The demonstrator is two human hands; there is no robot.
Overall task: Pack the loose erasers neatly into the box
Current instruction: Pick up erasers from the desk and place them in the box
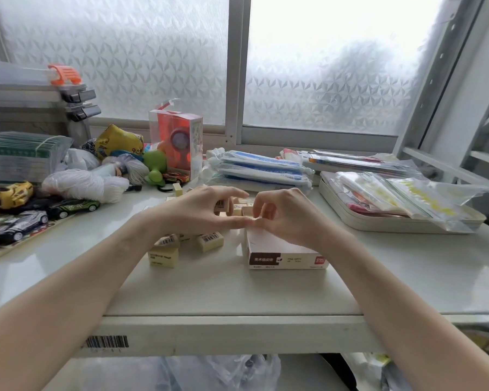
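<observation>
A white cardboard box (287, 256) with a brown label lies open on the white shelf, just right of centre. Several pale yellow erasers (237, 210) show at its far end. My left hand (201, 210) hovers at the box's far left corner, thumb and fingers curled round a barcoded eraser (221, 205). My right hand (284, 218) sits over the box with curled fingers, its thumb and forefinger pinching the box's left rim beside my left thumb. Loose erasers (209, 241) lie left of the box, one nearer the front (163, 256) and one farther back (178, 189).
Toy cars (20, 218), white yarn (85, 184) and small toys crowd the left. An orange toy in a clear case (178, 142) stands behind. Stacked blue-white packets (263, 170) and a tray (390, 224) of plastic bags fill the right. The shelf's front edge (226, 320) is near.
</observation>
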